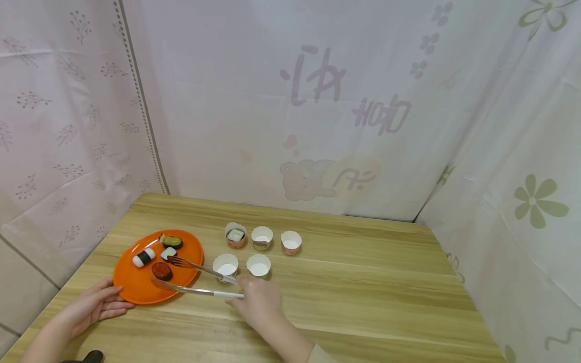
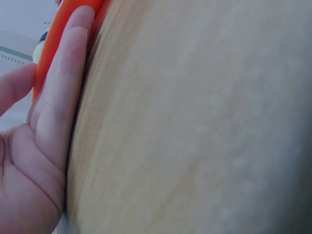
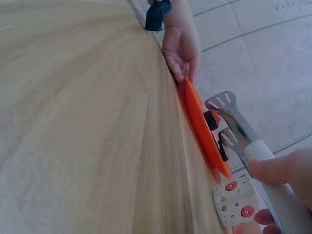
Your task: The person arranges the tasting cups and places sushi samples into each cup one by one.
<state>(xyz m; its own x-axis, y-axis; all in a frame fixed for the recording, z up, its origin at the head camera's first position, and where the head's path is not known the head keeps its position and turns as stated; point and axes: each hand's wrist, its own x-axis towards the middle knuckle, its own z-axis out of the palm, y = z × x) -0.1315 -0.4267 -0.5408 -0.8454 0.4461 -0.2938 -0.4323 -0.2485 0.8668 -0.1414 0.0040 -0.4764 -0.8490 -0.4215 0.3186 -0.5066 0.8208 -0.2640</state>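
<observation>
An orange plate (image 1: 131, 285) lies on the left of the table, bearing several toy sushi pieces. My left hand (image 1: 97, 305) pinches its near-left rim, thumb above and fingers beneath, as the left wrist view also shows. My right hand (image 1: 263, 300) grips metal tongs (image 1: 195, 291) with white handles and slotted tips. The tong arms stand apart over the plate, on either side of a dark sushi piece with a red top (image 1: 162, 271). One tip is by a small white roll (image 1: 168, 253); whether it touches cannot be told. A black-banded white piece (image 1: 143, 257) and a green-topped piece (image 1: 172, 242) lie farther back.
Several paper cups stand in two rows right of the plate. The back-left cup (image 1: 236, 243) holds a whitish piece. A front cup (image 1: 258, 266) is close to my right hand. Patterned curtains (image 1: 227, 126) rise behind and beside the table (image 1: 363, 302).
</observation>
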